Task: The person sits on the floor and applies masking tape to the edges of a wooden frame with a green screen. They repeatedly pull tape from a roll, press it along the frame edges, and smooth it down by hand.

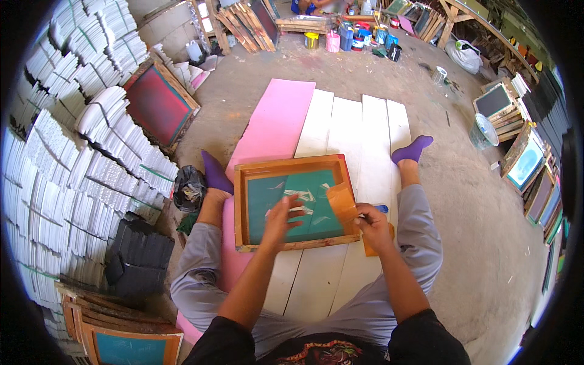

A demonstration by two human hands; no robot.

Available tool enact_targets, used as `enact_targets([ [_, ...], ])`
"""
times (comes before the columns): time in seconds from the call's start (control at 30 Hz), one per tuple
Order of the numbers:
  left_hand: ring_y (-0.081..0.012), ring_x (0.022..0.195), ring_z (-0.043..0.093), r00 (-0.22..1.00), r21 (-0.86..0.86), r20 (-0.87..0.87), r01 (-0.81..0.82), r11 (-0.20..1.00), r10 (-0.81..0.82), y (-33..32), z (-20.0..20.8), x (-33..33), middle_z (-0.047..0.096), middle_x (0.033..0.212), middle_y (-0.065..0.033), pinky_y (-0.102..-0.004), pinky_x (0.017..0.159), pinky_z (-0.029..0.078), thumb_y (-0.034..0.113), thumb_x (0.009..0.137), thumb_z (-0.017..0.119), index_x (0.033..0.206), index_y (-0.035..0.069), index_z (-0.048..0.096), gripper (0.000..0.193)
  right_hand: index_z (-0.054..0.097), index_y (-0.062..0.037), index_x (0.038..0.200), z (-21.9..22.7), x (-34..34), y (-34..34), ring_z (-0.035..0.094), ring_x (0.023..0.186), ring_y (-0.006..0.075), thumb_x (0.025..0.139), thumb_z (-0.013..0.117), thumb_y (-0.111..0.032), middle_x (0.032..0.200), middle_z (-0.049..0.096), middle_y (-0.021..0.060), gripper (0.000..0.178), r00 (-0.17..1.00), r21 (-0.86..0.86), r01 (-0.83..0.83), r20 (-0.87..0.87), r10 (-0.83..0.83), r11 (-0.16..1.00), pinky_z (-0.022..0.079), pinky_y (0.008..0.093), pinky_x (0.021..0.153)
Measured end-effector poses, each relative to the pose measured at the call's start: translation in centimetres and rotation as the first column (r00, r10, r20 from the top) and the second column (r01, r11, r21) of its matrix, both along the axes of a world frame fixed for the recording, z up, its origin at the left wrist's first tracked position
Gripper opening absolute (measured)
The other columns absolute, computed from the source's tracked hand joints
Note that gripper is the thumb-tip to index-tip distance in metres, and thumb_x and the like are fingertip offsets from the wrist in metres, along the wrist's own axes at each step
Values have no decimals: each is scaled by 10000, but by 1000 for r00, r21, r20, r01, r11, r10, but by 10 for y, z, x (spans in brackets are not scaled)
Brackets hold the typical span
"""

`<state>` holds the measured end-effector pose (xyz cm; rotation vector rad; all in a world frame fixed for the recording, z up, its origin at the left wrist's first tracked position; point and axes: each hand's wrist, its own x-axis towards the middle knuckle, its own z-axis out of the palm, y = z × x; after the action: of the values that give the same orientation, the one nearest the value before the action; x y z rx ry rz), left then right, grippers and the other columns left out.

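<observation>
A wooden-framed printing screen (348, 234) with teal mesh lies between my legs, pale cut-out marks showing in its middle. Over the mesh hovers my left hand (283, 220), slightly blurred, its fingers apart and holding nothing. At the frame's right side, my right hand (375, 229) is closed, pinching the lower edge of a shiny orange-brown piece of tape (342, 204). That tape covers part of the mesh's right side. Partly hidden behind my right hand are a small blue object (382, 208) and another brown piece (369, 248).
Under the screen lie white boards (316, 271) and a pink sheet (277, 115). White stacks (55, 201) rise on the left near a black plastic bag (190, 188). More framed screens (526, 159) lean at the right. Paint cans (359, 41) stand at the back.
</observation>
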<state>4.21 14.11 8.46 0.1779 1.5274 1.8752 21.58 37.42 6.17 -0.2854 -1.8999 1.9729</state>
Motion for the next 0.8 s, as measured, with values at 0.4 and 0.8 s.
enact_targets([
  [0.4,-284,1297,577,951,280,193,183,942,-242,-15,58,40,592,1384,-130,-489,1005,533,488,1085,405,1504,67,454,596,646,14,1204,62,9,-60,572,1298,243,889,622,125,1374,616,140,335,966,68,-247,-61,251,967,496,336,1047],
  [0.8,-168,1148,621,960,57,-279,23,998,-6,-38,73,79,633,1328,-96,-351,945,545,279,1033,636,1444,43,566,480,672,-65,1246,141,34,-96,606,1184,297,917,715,-101,1300,620,155,333,981,624,13,-160,111,781,495,390,991],
])
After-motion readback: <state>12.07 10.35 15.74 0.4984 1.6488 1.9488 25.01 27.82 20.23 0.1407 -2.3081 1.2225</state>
